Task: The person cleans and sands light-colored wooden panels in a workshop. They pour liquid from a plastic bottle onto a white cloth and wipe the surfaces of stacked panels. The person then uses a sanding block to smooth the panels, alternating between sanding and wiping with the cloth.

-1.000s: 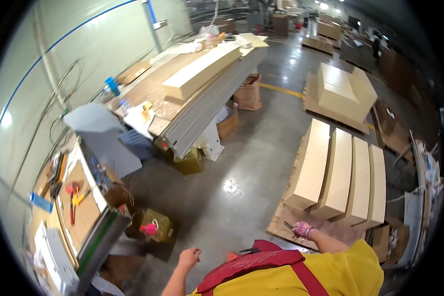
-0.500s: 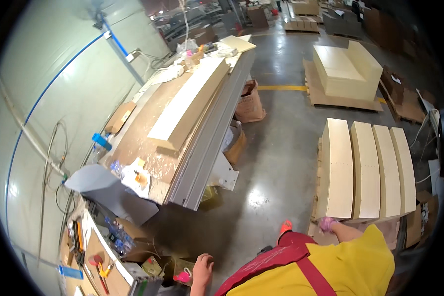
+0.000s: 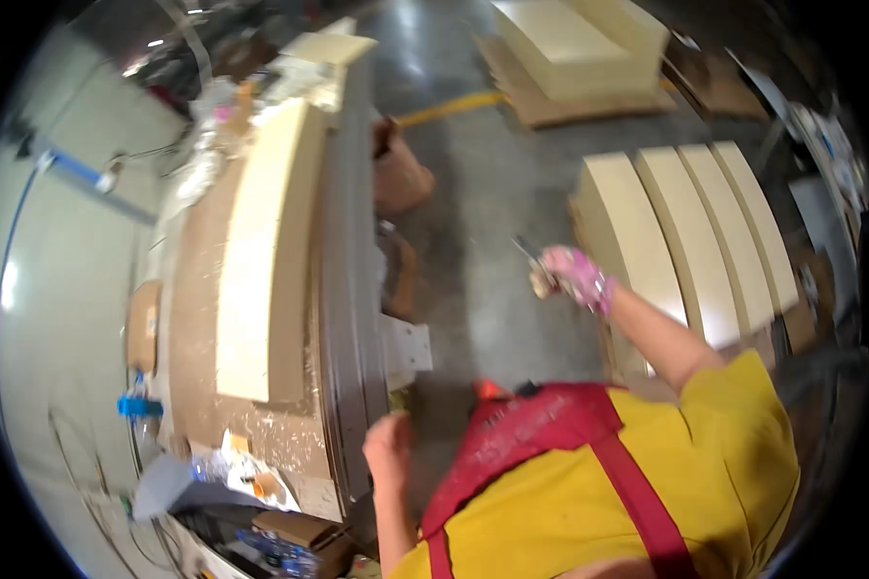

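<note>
My right hand (image 3: 572, 276), in a stained pink glove, is raised over the floor left of the boxes. It is closed round a slim dark tool (image 3: 524, 247), whose thin end points up and to the left; blur hides its exact kind. Bare and smeared by motion, my left hand (image 3: 388, 446) is beside the near end of the workbench (image 3: 198, 261), with its fingers indistinct. Nothing can be made out in it. A long cream box-shaped piece (image 3: 266, 251) lies lengthwise on the bench. Several similar curved pieces (image 3: 632, 212) stand in a row on a pallet to my right.
Beyond the row is a larger cream L-shaped block (image 3: 579, 58) on a board. A brown sack (image 3: 401, 174) leans under the bench's far side. A white bracket (image 3: 407, 344) juts from the bench toward the aisle. Bottles and scraps crowd the near left.
My right hand has risen from beside the row's near end and swung left, with the slim tool now showing. My left hand has moved up alongside the bench. The view has turned right.
</note>
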A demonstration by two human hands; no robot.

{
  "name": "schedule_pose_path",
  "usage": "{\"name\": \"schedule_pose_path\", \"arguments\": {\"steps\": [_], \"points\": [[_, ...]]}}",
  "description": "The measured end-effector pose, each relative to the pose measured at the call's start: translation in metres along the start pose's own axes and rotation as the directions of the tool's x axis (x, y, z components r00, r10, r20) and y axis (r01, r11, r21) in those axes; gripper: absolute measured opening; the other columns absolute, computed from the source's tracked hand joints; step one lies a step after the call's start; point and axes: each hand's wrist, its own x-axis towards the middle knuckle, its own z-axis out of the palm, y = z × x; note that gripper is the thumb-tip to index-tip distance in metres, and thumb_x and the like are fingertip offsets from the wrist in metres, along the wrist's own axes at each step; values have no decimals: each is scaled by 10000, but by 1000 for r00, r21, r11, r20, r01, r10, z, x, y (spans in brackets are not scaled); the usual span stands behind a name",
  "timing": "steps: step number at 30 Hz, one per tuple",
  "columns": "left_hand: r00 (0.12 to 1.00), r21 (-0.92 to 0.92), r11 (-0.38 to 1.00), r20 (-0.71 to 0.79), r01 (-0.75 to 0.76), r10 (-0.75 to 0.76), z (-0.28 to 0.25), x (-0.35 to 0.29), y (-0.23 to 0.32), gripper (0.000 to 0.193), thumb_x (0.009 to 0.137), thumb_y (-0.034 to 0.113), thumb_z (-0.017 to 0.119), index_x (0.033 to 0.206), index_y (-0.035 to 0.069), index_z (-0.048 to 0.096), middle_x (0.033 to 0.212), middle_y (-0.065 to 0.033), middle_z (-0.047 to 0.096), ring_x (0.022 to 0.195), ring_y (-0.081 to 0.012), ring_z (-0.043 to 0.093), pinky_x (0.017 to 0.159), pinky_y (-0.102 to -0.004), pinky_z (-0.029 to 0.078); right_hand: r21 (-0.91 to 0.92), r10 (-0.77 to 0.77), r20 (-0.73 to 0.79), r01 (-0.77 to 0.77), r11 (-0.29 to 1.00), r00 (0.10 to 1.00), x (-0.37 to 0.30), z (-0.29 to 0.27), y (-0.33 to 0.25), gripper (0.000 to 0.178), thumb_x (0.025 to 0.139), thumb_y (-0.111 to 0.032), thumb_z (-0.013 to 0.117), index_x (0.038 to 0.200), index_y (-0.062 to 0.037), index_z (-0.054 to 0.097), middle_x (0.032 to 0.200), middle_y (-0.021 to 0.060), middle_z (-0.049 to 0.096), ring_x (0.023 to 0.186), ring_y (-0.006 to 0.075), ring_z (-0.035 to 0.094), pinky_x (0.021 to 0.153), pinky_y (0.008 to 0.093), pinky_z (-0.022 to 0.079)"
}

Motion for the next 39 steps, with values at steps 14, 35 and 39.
{"name": "schedule_pose_path", "arguments": {"steps": [14, 35, 39], "points": [[754, -86, 754, 33, -652, 656, -22, 360, 60, 154, 778, 36, 665, 928, 47, 631, 1040, -102, 639, 932, -293, 627, 791, -358, 512, -244, 29, -402, -137, 960, 915, 153, 22, -100, 280, 964, -193, 467, 1137, 25, 500, 897, 143, 668, 683, 194, 663, 666, 315, 520], [929, 288, 951, -370, 111, 4, -141, 574, -27, 233, 766, 68, 685, 993, 59, 636, 1153, -117, 596, 992, -313, 590, 831, -394, 465, -403, 136, 156, -63, 913, 978, 775, 97, -248, 185, 916, -217, 524, 991, -50, 552, 817, 99, 651, 614, 155, 626, 515, 259, 484], [880, 268, 905, -434, 329, -192, -136, 584, -37, 197, 785, 41, 665, 982, 40, 648, 1154, -112, 598, 1010, -314, 581, 857, -386, 462, -365, 163, 203, -80, 928, 966, 905, 124, -227, 208, 923, -251, 535, 1001, -58, 545, 838, 104, 652, 640, 165, 644, 482, 267, 483]]}}
